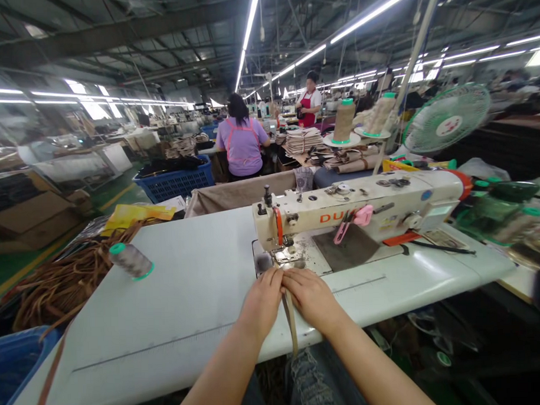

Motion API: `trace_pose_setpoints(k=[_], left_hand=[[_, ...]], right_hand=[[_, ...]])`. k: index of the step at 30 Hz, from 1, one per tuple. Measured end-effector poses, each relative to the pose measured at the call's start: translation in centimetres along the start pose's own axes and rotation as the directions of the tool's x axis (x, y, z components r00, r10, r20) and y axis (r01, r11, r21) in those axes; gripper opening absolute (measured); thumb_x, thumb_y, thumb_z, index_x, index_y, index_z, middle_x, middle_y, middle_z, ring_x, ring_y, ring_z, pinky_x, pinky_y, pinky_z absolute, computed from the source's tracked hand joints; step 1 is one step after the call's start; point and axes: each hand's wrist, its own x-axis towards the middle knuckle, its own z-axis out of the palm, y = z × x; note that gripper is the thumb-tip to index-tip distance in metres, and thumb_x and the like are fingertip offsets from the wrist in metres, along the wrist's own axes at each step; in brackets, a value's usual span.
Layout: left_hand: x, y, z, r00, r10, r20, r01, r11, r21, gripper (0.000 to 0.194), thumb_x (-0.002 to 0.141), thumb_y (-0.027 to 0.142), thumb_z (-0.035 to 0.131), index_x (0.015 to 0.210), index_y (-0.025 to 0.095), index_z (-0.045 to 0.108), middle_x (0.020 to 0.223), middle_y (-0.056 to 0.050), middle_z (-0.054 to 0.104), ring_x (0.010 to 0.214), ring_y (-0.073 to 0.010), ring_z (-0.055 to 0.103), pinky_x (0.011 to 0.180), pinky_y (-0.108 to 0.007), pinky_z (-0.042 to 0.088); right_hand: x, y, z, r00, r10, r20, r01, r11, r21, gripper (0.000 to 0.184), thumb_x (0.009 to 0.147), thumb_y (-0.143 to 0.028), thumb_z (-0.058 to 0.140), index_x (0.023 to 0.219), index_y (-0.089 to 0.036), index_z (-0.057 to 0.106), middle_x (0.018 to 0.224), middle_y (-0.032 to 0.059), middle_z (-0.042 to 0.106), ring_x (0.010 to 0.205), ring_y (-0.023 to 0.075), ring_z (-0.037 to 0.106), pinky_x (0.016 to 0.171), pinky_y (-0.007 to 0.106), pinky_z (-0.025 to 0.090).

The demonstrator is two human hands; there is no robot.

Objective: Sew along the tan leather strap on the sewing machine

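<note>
The strip (pixel 291 323) lies on the near side of the machine (pixel 371 205), in line with its needle end, and runs from under my fingertips to the surface's (pixel 196 246) front edge. Its long axis points almost straight from me toward the machine. Neither grip is clearly nearer: my left grip (pixel 261 303) is just left of the strip and my right grip (pixel 312 298) just right, their fingertips meeting over its far end, just short of the machine's foot (pixel 289 256). Both have fingers bent down; I cannot tell whether either pinches the strip or only presses it.

That far end is covered by my fingers, so I cannot see how far it goes under the foot. The needle is too small to make out, and the strip's lower end drops from view by my knees.

Left of the machine a cone (pixel 133 263) lies tipped on the surface, with a heap of straps (pixel 73 274) farther left. Beyond the machine's right end stands a fan (pixel 448 122); past its left end, a co-worker (pixel 244 144) sits facing away.
</note>
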Motion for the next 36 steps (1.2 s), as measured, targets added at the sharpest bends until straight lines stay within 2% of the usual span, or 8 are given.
trace_pose_setpoints(k=[10, 16, 22, 25, 31, 36], left_hand=[[0.0, 0.1, 0.1, 1.000, 0.010, -0.019, -0.009, 1.000, 0.017, 0.040, 0.097, 0.004, 0.053, 0.134, 0.019, 0.057, 0.135, -0.010, 0.067, 0.125, -0.0258, 0.066, 0.112, -0.044, 0.055], [0.0, 0.1, 0.2, 0.996, 0.034, -0.077, -0.031, 0.999, 0.040, 0.043, 0.095, 0.001, 0.052, 0.133, 0.020, 0.057, 0.133, -0.010, 0.067, 0.122, -0.0250, 0.067, 0.115, -0.047, 0.052], [0.0, 0.5, -0.1, 0.999, 0.017, -0.041, -0.016, 0.999, 0.037, 0.043, 0.093, 0.000, 0.053, 0.131, 0.019, 0.060, 0.135, -0.010, 0.068, 0.126, -0.0257, 0.065, 0.117, -0.045, 0.051], [0.1, 0.7, 0.0, 1.000, 0.006, -0.030, -0.005, 0.998, 0.063, 0.050, 0.091, -0.003, 0.050, 0.134, 0.018, 0.062, 0.137, -0.010, 0.068, 0.127, -0.0255, 0.065, 0.119, -0.045, 0.050], [0.3, 0.4, 1.0, 1.000, -0.025, -0.016, 0.026, 0.997, 0.066, 0.059, 0.088, -0.006, 0.046, 0.137, 0.020, 0.064, 0.141, -0.009, 0.069, 0.129, -0.0253, 0.066, 0.119, -0.044, 0.050], [0.6, -0.3, 2.2, 0.999, -0.048, 0.002, 0.047, 0.996, 0.079, 0.065, 0.083, -0.008, 0.046, 0.140, 0.018, 0.063, 0.145, -0.011, 0.068, 0.134, -0.0259, 0.064, 0.121, -0.042, 0.049]], right_hand=[[0.1, -0.2, -0.2, 1.000, -0.001, -0.015, 0.001, 1.000, 0.002, 0.036, 0.103, -0.017, 0.060, 0.138, -0.021, 0.068, 0.129, 0.0115, 0.076, 0.121, 0.0279, 0.069, 0.104, 0.047, 0.057], [0.1, -0.2, -0.2, 1.000, -0.005, -0.021, 0.005, 1.000, -0.008, 0.033, 0.104, -0.018, 0.059, 0.135, -0.020, 0.069, 0.129, 0.0124, 0.076, 0.121, 0.0281, 0.070, 0.103, 0.047, 0.057], [0.1, -0.2, -0.3, 1.000, 0.007, -0.027, -0.006, 0.999, 0.045, 0.031, 0.104, -0.018, 0.056, 0.132, -0.021, 0.070, 0.127, 0.0112, 0.076, 0.118, 0.0287, 0.070, 0.101, 0.048, 0.058], [0.1, -0.2, -0.2, 0.999, 0.008, -0.033, -0.006, 0.998, 0.055, 0.033, 0.104, -0.018, 0.056, 0.134, -0.022, 0.069, 0.126, 0.0107, 0.076, 0.116, 0.0288, 0.071, 0.100, 0.048, 0.058], [-0.2, 0.5, 0.5, 0.998, -0.019, -0.065, 0.019, 1.000, 0.003, 0.037, 0.099, -0.014, 0.059, 0.133, -0.024, 0.069, 0.125, 0.0097, 0.077, 0.114, 0.0253, 0.073, 0.102, 0.042, 0.060], [-0.5, 1.8, 1.7, 0.987, -0.081, -0.137, 0.079, 0.997, -0.019, 0.040, 0.095, -0.012, 0.058, 0.132, -0.025, 0.068, 0.123, 0.0075, 0.078, 0.111, 0.0254, 0.075, 0.100, 0.039, 0.061]])
